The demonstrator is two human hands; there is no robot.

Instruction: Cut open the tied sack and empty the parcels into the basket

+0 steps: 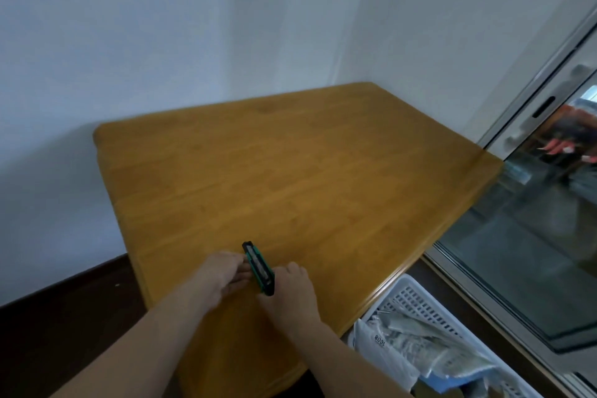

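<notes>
A green and black utility knife lies near the front of the wooden table, and both hands are on it. My left hand grips its left side with the fingers curled against it. My right hand holds the near end of the knife. A white plastic basket stands on the floor at the table's right front corner, with grey and white parcels inside it. No sack is in view.
White walls close off the table at the back and left. A sliding glass door with a metal frame runs along the right. Dark floor shows at the lower left.
</notes>
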